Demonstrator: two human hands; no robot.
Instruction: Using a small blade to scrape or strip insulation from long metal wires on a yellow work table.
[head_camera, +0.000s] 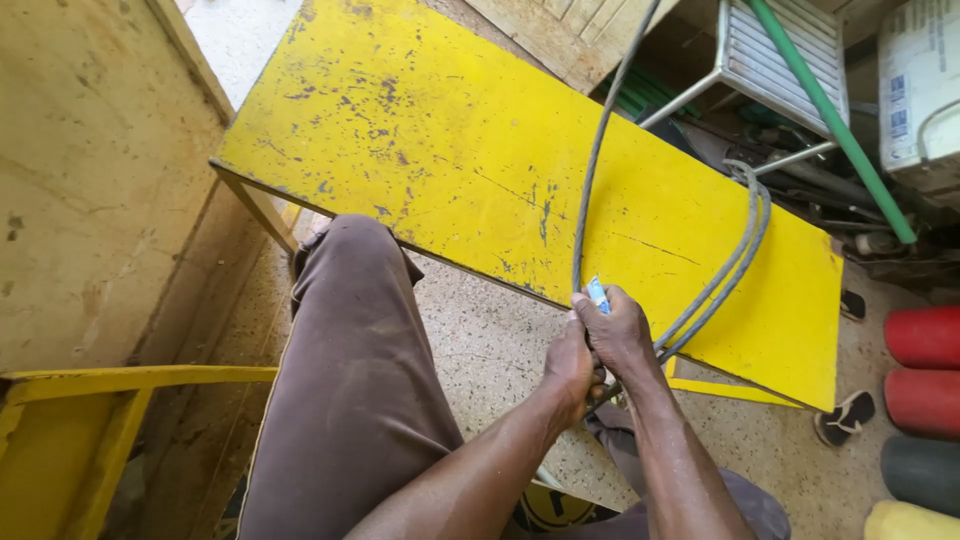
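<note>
Worktop: yellow worktop (480, 140), paint chipped and scratched, tilted across the view.
Floor: speckled terrazzo floor (490, 350); wooden wall at left.
Cable: grey cable (600, 140), looped over the worktop's right part.
Left hand: left hand (567, 368) clenched on the cable.
Right hand: right hand (622, 335) closed around cable and a small blue-white piece (597, 295).

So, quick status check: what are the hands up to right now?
Both hands together, left hand and right hand shut on the grey cable. Cable loops lie over the yellow table. Small blue-white item at the right grip. Nothing blocking.
</note>
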